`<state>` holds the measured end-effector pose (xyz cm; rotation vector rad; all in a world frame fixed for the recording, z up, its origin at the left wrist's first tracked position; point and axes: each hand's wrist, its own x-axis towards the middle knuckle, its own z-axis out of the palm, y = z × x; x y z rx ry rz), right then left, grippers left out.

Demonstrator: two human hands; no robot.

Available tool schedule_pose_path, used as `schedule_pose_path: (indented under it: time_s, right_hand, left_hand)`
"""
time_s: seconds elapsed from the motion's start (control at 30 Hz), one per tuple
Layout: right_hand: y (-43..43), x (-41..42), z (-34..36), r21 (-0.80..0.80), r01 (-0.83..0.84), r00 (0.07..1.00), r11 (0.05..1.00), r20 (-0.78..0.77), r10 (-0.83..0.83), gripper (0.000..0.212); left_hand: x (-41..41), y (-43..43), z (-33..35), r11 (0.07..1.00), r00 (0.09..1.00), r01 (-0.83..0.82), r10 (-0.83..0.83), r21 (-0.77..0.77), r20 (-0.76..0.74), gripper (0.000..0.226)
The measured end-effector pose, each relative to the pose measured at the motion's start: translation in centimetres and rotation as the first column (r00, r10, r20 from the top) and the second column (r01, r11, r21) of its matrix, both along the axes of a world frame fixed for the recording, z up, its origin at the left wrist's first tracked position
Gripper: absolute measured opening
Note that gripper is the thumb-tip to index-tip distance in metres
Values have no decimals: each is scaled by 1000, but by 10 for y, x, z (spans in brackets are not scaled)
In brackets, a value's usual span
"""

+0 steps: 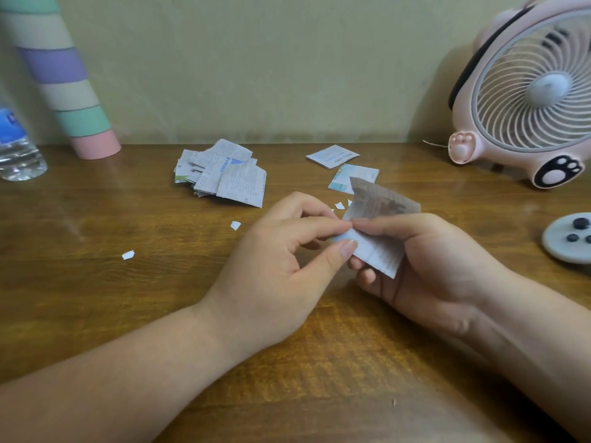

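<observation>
Two hands (281, 266) (441, 270), one held paper (383, 201), one fan (527, 91), one bottle (17, 145).

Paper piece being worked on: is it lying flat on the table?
No, both the left hand and the right hand pinch the paper piece, holding it up off the table.

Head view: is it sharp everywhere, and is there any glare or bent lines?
In the head view, the paper held by the left hand and right hand is slightly blurred, print unreadable; the table has soft sheen at left; the striped tube and fan lean outward, wide-angle distortion.
</observation>
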<state>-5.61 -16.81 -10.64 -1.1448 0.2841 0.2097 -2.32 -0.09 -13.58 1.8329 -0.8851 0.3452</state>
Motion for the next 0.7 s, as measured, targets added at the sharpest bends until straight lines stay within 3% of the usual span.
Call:
schedule_pose_path:
  time_s: [0.13,0.3,0.4,0.53,0.63,0.7]
  right_hand:
    - [-2,0,0,45,-11,1000,999,-10,12,28]
    - [-5,-1,1,90,-20,1000,996,9,20,33]
    - [-7,-2,0,58,-62,998,996,23,61,34]
    - [-4,-5,1,-70,-67,997,995,41,70,23]
    - [-4,-7,2,-268,60,987,961,157,-18,41]
    - [-9,-7,0,-424,250,941,871,318,-116,55]
  left_hand:
    - [-1,0,0,1000,1000,1,-1,15,10,21]
    - [3,2,0,992,991,-30,12,126,136,29]
    - [6,3,0,986,973,-84,49,147,225,18]
    - [6,3,1,985,955,-104,61,135,291,8]
    - [8,3,1,987,956,-109,71,118,285,7]
    - [10,5,2,992,976,-74,52,98,213,7]
